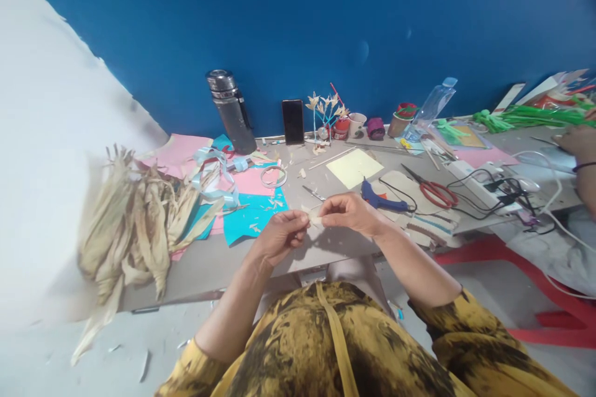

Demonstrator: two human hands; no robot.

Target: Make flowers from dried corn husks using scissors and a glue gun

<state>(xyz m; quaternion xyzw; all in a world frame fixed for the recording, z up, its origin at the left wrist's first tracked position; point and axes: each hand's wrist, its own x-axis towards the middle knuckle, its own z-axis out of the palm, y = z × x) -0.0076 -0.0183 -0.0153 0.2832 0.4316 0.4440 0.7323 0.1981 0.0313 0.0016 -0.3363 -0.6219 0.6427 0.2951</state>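
Near the table's front edge, my left hand and my right hand meet over a small pale piece of corn husk. Both hands pinch it between thumb and fingers, one from each side. Just beyond them lies a small blade-like tool. A blue glue gun rests to the right of my right hand. Left of my left hand is a blue sheet with husk scraps on it. A bundle of dried corn husks lies at the far left.
Against the blue wall stand a dark flask, a phone, husk flowers, a paper cup and a plastic bottle. Red-handled scissors and a power strip lie right. Another person's hand is at far right.
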